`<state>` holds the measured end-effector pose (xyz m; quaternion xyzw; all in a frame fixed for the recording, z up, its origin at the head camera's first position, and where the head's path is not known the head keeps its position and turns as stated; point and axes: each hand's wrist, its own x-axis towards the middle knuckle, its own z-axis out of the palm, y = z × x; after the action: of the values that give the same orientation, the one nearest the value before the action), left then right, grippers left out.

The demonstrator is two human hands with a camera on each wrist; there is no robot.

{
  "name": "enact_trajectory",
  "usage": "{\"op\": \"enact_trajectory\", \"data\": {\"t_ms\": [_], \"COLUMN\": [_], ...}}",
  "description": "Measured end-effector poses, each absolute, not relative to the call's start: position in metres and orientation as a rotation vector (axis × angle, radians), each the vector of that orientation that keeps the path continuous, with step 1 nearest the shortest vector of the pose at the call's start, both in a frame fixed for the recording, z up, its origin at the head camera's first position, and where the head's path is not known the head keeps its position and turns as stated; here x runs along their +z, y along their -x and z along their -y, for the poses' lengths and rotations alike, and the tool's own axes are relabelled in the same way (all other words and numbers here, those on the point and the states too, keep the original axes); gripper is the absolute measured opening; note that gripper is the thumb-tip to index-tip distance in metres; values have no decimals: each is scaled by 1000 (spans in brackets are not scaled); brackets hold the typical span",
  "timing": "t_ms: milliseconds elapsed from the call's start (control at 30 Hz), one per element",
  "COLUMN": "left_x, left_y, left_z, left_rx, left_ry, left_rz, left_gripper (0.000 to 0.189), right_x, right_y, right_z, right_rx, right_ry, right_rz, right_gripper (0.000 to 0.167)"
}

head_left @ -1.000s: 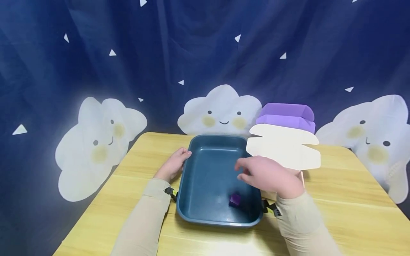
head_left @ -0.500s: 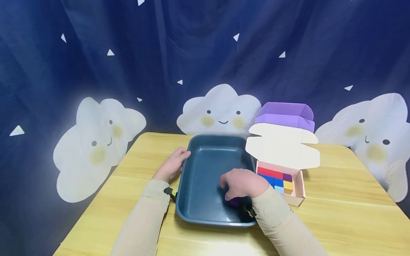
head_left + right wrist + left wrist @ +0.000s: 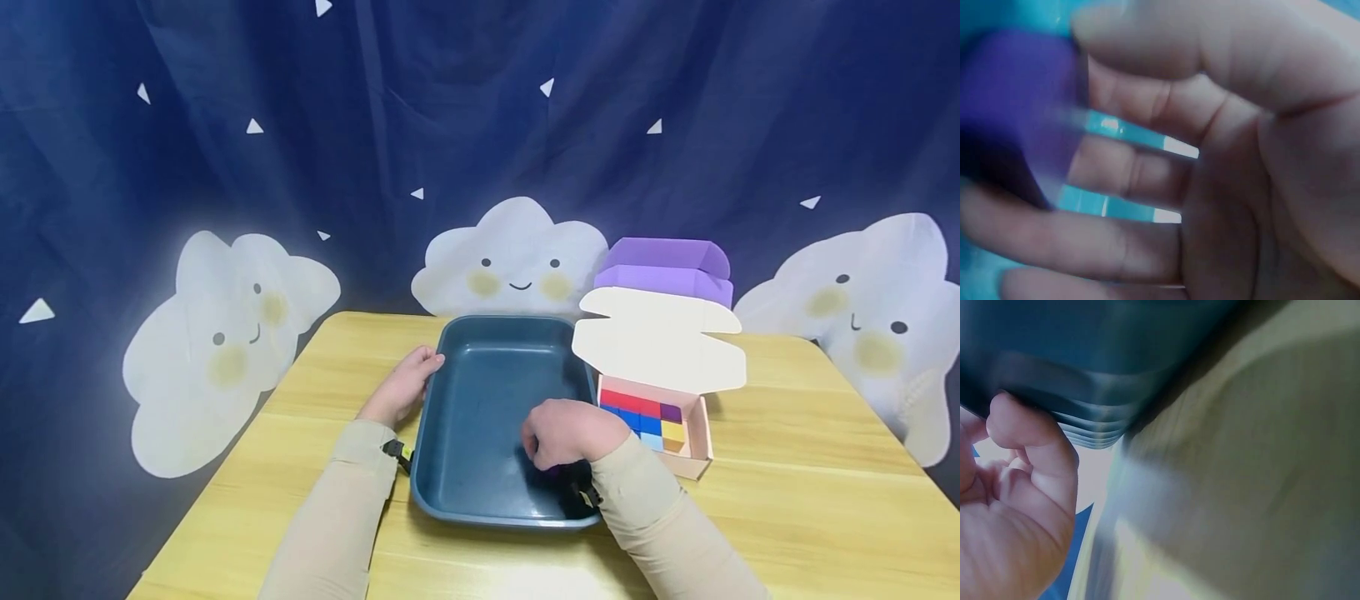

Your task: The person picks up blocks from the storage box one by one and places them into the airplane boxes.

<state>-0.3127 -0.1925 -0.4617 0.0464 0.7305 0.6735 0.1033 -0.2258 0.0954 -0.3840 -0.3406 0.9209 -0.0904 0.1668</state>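
A dark teal tray (image 3: 487,417) lies on the table, its left rim gripped between the thumb and fingers of my left hand (image 3: 406,385). In the left wrist view, the curled left hand (image 3: 1029,456) meets the edge of the tray (image 3: 1104,350). Over the tray's lower right part, my right hand (image 3: 572,433) points down with bent fingers. The right wrist view shows a purple block (image 3: 1029,100), somewhat blurred, held between the thumb and fingers of that hand (image 3: 1210,137). From the head, the right hand hides most of this block.
Right beside the tray stands an open cardboard box (image 3: 697,433) with red, blue, light blue, yellow and purple blocks inside. Its white lid (image 3: 660,342) is folded back, with a purple flap (image 3: 663,271) behind. A dark blue curtain (image 3: 360,167) hangs behind the wooden table (image 3: 810,475).
From above the box side, my right hand has moved left and down into the tray and closed on the purple block. The box's contents have come into view. My left hand stays on the rim.
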Motion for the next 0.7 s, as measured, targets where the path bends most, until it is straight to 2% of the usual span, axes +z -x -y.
{"op": "enact_trajectory", "data": {"t_ms": [367,500,700], "left_x": [-460,-462,-463], "left_y": [314,314,313], "left_z": [194,194,192], "left_rx": [1998,2012,2036], "left_ry": [-140,-128,-119], "left_rz": [-2145,-2142,-2121], "left_gripper": [23,23,24], "right_x": [-340,-324,-328], "right_y": [223,219,221], "right_z": [-142,-168,-202], "right_rx": [-451,-510,-463], "right_ry": [1218,1123,925], "right_rz": [-2810,-2863,-2857], "right_gripper": [16,15,15]}}
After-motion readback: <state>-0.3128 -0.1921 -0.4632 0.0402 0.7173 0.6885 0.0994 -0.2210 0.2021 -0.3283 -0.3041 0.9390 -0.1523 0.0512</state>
